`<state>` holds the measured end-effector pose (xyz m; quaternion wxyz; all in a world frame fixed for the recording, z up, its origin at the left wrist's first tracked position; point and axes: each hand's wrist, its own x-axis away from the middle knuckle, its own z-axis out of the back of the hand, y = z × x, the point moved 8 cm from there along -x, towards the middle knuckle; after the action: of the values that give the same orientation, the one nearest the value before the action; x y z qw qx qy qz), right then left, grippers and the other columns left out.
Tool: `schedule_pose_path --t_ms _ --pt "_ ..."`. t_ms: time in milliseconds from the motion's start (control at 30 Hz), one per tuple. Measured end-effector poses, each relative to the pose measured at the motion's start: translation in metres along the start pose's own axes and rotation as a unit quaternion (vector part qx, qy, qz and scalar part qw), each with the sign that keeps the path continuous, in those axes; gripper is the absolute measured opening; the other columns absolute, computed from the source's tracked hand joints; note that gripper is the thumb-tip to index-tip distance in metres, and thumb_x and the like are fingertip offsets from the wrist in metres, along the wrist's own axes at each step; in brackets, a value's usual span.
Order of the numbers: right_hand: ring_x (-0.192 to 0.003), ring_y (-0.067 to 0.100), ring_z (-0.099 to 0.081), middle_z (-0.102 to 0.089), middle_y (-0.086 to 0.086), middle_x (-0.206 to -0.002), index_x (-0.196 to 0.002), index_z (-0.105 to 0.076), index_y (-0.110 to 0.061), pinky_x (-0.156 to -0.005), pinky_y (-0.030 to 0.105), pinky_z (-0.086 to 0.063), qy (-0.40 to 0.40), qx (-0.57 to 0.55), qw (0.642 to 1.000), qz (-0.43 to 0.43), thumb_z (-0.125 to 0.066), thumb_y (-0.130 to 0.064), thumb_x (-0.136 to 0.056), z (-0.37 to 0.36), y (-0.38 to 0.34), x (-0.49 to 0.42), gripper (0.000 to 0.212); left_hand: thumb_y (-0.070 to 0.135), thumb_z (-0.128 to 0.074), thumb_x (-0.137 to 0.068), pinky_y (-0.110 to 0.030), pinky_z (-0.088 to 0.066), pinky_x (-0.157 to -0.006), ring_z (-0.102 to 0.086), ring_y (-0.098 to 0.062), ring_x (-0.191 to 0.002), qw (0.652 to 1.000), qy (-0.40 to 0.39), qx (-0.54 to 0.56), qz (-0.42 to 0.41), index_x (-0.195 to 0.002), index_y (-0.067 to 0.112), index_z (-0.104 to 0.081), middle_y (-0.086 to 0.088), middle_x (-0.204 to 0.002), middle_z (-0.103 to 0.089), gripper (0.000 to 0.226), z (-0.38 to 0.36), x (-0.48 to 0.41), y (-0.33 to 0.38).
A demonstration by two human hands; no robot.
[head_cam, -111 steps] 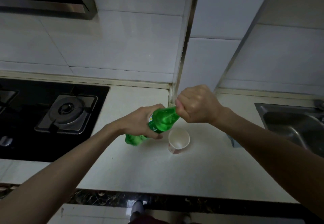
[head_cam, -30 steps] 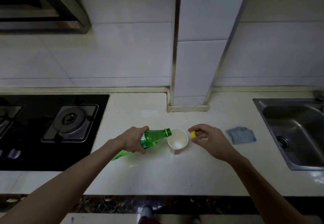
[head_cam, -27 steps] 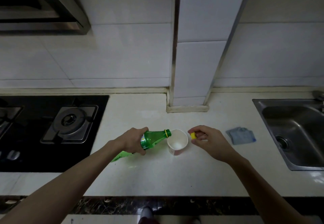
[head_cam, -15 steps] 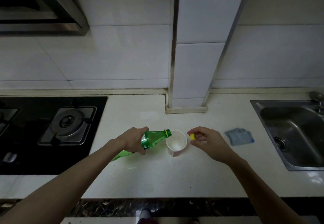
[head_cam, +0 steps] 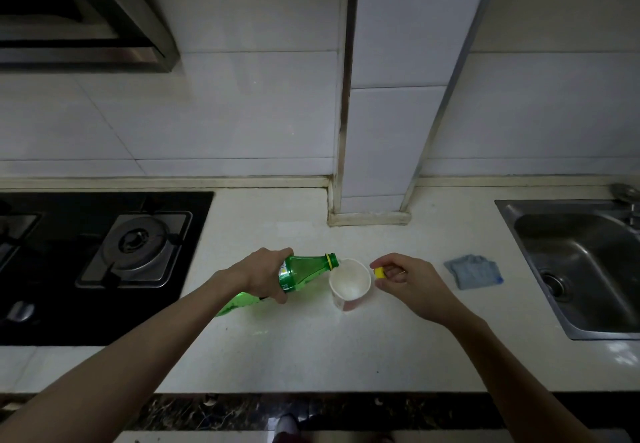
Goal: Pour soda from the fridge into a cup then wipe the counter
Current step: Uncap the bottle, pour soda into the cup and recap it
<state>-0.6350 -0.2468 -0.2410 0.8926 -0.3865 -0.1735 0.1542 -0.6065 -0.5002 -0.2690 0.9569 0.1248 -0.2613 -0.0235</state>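
My left hand (head_cam: 263, 274) grips a green soda bottle (head_cam: 304, 271) around its middle. The bottle is uncapped and tipped nearly flat, its mouth at the left rim of a white paper cup (head_cam: 349, 281) that stands upright on the white counter (head_cam: 311, 349). Whether liquid is flowing is too dim to tell. Just right of the cup, my right hand (head_cam: 410, 283) pinches the yellow bottle cap (head_cam: 379, 272) between thumb and fingertips. A folded blue cloth (head_cam: 474, 271) lies on the counter further right, near the sink.
A black gas hob (head_cam: 104, 259) fills the counter's left part. A steel sink (head_cam: 581, 269) is set in at the right. A tiled pillar (head_cam: 377, 165) juts out behind the cup. The counter's front edge runs just below my forearms.
Since 3.7 s ago the cap came off and the bottle dropped to the cup's rim. Over the last second both hands and the bottle have barely moved.
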Motion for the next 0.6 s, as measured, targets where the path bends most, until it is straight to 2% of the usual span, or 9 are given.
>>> schedule_pose_path --t_ms 267,467,600 --pt "-0.085 0.003 -0.058 -0.064 -0.009 -0.095 -0.108 -0.066 -0.025 -0.067 0.005 -0.042 -0.005 0.0 1.0 -0.005 -0.07 -0.019 -0.088 -0.0034 -0.0003 0.0017 0.022 0.03 -0.081 -0.067 -0.036 -0.048 -0.068 -0.057 -0.026 -0.083 1.0 -0.008 -0.003 0.002 -0.117 0.013 -0.046 -0.014 -0.1 -0.067 0.064 -0.0023 0.002 -0.001" --pt "-0.088 0.007 -0.059 -0.065 -0.008 -0.098 -0.108 -0.066 -0.026 -0.074 0.013 -0.044 -0.001 -0.009 1.0 -0.014 -0.069 -0.021 -0.088 -0.0021 0.0015 0.0025 0.021 0.03 -0.081 -0.066 -0.038 -0.051 -0.069 -0.06 -0.027 -0.085 1.0 -0.012 -0.004 0.006 -0.116 0.012 -0.047 -0.014 -0.098 -0.068 0.063 -0.002 0.0023 -0.0033" --pt "-0.078 0.009 -0.062 -0.065 -0.006 -0.092 -0.109 -0.065 -0.024 -0.075 0.021 -0.051 0.004 -0.026 0.999 -0.02 -0.067 -0.02 -0.091 -0.0007 -0.0009 0.004 0.019 0.03 -0.081 -0.065 -0.036 -0.049 -0.066 -0.058 -0.025 -0.082 1.0 -0.012 -0.006 0.007 -0.115 0.013 -0.047 -0.012 -0.096 -0.067 0.062 -0.0012 0.0037 -0.0031"
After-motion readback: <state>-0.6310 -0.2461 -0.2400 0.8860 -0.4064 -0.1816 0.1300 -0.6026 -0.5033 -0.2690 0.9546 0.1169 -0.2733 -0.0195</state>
